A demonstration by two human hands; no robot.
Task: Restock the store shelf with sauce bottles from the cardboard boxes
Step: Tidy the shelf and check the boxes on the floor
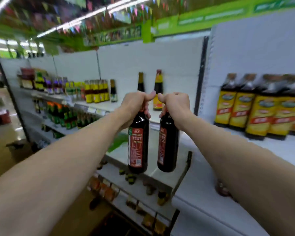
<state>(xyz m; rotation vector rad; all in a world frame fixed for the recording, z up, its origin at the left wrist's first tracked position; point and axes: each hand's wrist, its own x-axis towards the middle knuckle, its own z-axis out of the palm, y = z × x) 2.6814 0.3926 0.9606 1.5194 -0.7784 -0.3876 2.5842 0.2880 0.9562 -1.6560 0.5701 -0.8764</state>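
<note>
Dark bottles (138, 143), red labels; white shelf (167, 65); yellow-labelled bottles (255, 114).

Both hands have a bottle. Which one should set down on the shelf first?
Right, probably. The right hand holds the right bottle before shelf with nothing standing behind; the left hand holds the left bottle nearer the two standing bottles.

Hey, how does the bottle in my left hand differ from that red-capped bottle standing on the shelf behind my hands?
Your left hand grips the held bottle by its neck, in the air; the red-capped bottle stands on the shelf. The held bottle's label is dark red; the red-capped bottle's is yellow and orange-red. Both are dark, tall and narrow-necked.
</note>
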